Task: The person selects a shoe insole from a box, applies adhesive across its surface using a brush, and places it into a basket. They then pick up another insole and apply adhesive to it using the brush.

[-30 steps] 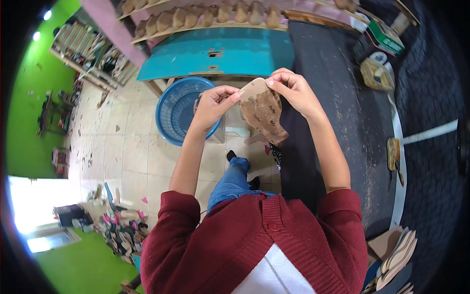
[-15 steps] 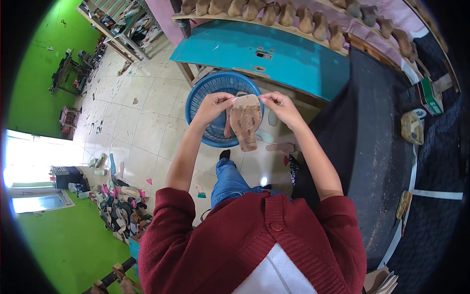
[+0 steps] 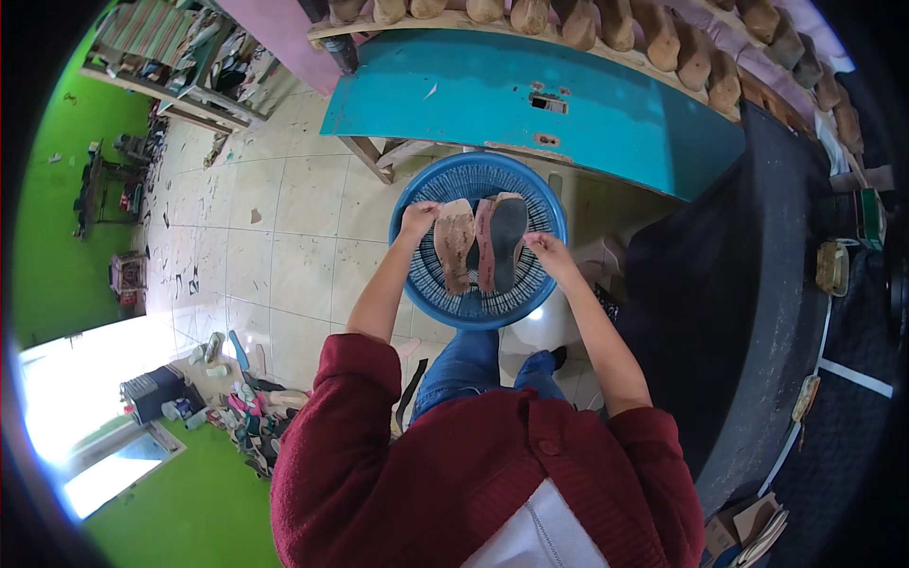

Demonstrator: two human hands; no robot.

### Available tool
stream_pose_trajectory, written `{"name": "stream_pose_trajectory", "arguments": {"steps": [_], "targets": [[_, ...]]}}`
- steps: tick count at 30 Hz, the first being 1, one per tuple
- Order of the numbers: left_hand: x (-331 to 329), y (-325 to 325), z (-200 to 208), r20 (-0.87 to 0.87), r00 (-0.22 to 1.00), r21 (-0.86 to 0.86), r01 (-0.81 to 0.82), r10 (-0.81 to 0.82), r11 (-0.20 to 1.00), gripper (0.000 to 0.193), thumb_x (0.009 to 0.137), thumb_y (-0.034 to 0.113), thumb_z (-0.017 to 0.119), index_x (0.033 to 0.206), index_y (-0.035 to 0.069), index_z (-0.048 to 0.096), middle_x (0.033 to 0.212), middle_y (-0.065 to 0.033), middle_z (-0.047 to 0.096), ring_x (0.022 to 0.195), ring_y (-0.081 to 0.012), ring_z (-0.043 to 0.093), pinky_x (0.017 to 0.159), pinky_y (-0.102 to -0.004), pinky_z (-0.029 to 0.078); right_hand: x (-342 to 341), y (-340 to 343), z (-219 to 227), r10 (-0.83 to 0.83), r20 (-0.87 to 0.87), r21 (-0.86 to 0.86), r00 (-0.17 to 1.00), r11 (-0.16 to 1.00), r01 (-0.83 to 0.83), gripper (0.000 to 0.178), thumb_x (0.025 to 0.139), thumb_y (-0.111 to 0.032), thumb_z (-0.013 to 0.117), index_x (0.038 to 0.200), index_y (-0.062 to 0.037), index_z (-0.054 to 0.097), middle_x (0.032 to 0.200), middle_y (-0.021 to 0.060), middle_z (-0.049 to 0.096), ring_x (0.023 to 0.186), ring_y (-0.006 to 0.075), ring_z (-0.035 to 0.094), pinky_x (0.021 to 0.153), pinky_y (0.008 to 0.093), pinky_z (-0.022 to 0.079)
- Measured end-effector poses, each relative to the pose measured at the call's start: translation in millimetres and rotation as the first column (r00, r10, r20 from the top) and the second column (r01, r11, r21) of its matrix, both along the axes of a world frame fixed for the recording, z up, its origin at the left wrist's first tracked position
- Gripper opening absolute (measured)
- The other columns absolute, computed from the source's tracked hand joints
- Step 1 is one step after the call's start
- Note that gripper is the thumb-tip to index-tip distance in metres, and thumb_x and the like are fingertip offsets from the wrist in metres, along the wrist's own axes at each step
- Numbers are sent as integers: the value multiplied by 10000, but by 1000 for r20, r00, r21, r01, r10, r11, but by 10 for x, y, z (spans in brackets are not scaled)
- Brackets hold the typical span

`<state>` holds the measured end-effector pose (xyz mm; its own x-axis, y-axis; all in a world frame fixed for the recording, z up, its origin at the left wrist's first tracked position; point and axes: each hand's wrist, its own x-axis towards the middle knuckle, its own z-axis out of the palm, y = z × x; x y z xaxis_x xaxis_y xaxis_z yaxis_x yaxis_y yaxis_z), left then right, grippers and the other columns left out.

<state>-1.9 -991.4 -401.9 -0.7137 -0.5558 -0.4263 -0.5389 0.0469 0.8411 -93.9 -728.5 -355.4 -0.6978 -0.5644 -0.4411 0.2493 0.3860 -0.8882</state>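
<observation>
My left hand (image 3: 419,220) pinches the upper left edge of a worn brown insole (image 3: 454,251), which has a pale toe end and a flaking, mottled face. My right hand (image 3: 546,254) has its fingertips closed at the right edge of a dark grey shoe sole (image 3: 509,241) with a tan rim. Between these two lies a reddish-brown sole piece (image 3: 486,248), partly covered by the dark one. All of them are over or in a round blue plastic basket (image 3: 405,270) with a slatted inside. Whether the insole touches the basket bottom I cannot tell.
Behind the basket stands a turquoise bench (image 3: 454,95) with cut-outs in its top. Wooden shoe lasts (image 3: 653,38) line a shelf above it. A dark cloth-covered table (image 3: 729,312) is on my right. At the left, a heap of shoes and scraps (image 3: 256,417) lies on the tiled floor.
Both hands held the brown insole up over the basket. Now my left hand alone has it, lower and further left, while my right hand has moved to the dark sole.
</observation>
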Motion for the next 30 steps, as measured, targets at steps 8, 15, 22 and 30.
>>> {"name": "stream_pose_trajectory", "arguments": {"steps": [8, 15, 22, 30], "targets": [[-166, -241, -971, 150, 988, -161, -9, 33, 987, 254, 728, 272, 580, 863, 59, 617, 794, -111, 616, 732, -182, 594, 669, -263, 443, 195, -91, -286, -107, 162, 83, 981, 992, 94, 215, 820, -162, 497, 962, -9, 547, 889, 13, 553, 833, 70, 485, 760, 198, 362], [-324, -371, -1341, 123, 992, -138, 35, -18, 990, 231, 746, 226, 562, 880, 43, 606, 805, -118, 614, 737, -197, 593, 675, -269, 443, 196, -209, -466, -173, 71, 34, 982, 985, 171, 213, 829, -154, 480, 958, 2, 547, 871, 44, 564, 815, 98, 517, 733, 211, 397], [-541, -221, -1315, 226, 972, -208, 111, -62, 972, 204, 748, 240, 551, 870, 89, 614, 812, -117, 606, 755, -227, 587, 678, -302, 444, 119, -263, -698, -107, -136, 165, 985, 978, 130, 210, 777, -103, 515, 964, -10, 529, 902, 106, 526, 802, 180, 532, 722, 256, 424], [-651, -183, -1220, 450, 889, -237, 212, -86, 948, 220, 776, 288, 492, 889, 145, 616, 895, -97, 595, 823, -267, 569, 708, -343, 445, 41, -278, -851, -80, -245, 233, 966, 962, 139, 228, 781, -105, 506, 993, -22, 500, 996, 128, 489, 885, 224, 511, 761, 283, 433]]}}
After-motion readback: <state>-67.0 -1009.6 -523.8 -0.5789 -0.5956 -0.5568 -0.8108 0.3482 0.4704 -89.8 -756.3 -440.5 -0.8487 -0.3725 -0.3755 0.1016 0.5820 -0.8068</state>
